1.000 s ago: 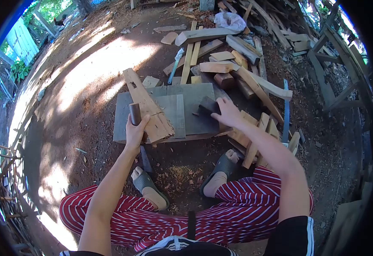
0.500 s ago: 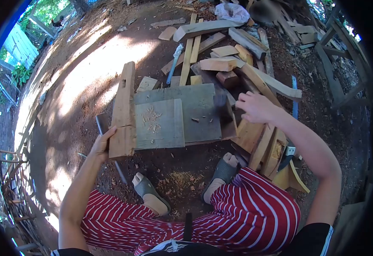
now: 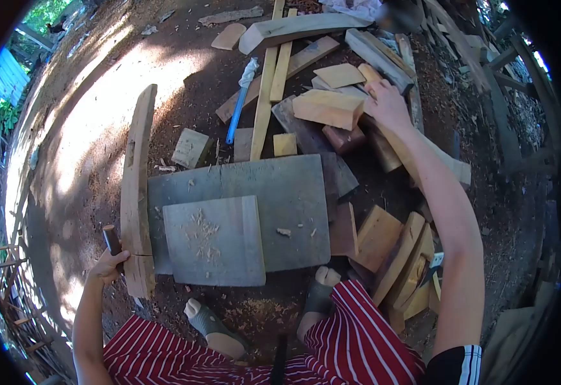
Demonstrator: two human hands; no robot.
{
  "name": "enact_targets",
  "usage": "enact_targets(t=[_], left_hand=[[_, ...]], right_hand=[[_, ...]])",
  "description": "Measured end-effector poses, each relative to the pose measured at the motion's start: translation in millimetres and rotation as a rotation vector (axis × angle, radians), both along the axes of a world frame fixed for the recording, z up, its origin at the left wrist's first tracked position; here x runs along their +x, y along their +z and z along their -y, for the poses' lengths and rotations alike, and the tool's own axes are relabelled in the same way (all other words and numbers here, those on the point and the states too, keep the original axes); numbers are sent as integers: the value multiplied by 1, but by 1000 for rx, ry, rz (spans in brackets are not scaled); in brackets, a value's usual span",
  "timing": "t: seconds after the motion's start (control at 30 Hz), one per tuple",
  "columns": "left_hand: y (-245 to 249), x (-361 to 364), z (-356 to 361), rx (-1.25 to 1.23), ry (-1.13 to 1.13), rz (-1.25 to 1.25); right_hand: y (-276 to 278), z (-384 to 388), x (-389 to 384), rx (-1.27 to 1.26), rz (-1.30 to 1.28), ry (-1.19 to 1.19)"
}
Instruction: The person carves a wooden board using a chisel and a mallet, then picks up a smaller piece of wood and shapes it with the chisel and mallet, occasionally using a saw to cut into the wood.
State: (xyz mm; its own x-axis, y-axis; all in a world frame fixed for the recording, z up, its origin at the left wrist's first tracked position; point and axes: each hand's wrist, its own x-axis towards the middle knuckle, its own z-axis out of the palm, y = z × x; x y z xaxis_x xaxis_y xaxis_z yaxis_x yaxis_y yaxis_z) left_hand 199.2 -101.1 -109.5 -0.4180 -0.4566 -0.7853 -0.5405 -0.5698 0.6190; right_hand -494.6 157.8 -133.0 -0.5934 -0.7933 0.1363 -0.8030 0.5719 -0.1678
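Two hands, head view. Left hand closed round a dark tool handle, against the near end of the long notched plank. Plank swung off the grey work board within the last second, now flat on the dirt along its left edge. Right hand carried from the board's right edge out to the offcut pile, fingers curved beside a pale block; grip not discernible. Judged: worked plank laid aside, fresh stock sought.
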Motion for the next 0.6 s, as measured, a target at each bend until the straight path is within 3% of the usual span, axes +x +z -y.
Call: enact_targets(t=[0.03, 0.13, 0.17, 0.27, 0.4, 0.47, 0.5, 0.57, 0.6], left_hand=[[-3, -3, 3, 4, 9, 2], [-6, -7, 14, -117, 41, 33], [-8, -4, 20, -140, 91, 24], [-8, 3, 37, -176, 178, 56], [1, 0, 51, -194, 154, 93], [0, 1, 54, -175, 133, 108], [-2, 2, 56, -179, 141, 113], [-5, 2, 58, -178, 146, 112], [-7, -1, 57, -182, 148, 107]], right_hand=[[-7, 7, -11, 4, 2, 9], [-29, 36, -46, 120, -346, 251], [-39, 47, -57, 114, -336, 258], [-46, 74, -73, 402, -345, 256], [-89, 93, -93, 287, -470, 366], [-80, 106, -90, 368, -155, 186], [-75, 107, -88, 376, -148, 186], [-52, 107, -86, 115, 15, -49], [-8, 98, -73, 19, 326, -90]])
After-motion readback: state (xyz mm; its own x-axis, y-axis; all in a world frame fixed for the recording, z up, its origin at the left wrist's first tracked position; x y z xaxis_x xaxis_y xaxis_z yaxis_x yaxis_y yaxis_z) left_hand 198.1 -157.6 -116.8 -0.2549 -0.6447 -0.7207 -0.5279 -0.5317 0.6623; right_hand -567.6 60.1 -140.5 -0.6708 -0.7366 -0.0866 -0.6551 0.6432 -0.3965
